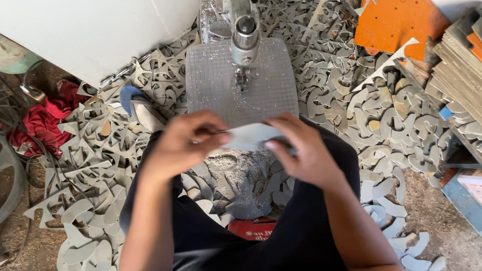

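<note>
Grey offcuts [125,165] are lying heaped across the floor on every side of the saw, with a red cloth [40,123] sitting at the far left and stacked boards [459,65] resting at the far right under an orange panel [396,22].

Left hand [183,143] is curling its fingers partway, pinching the near-left edge of a flat grey piece [251,136] between thumb and fingertips. The piece is being held just in front of the gridded saw table [216,80], apart from the blade [242,80] under the metal guide head [245,37].

Right hand [304,150] is gripping the same piece from the right edge, fingers bent over the top; motion blur is hiding the exact thumb position.

Risk, as judged: both sets of fingertips are sitting in line with the blade, so a slip on the dusty table could be carrying a finger toward it. Loose offcuts underfoot could also be shifting the seated person's footing.
</note>
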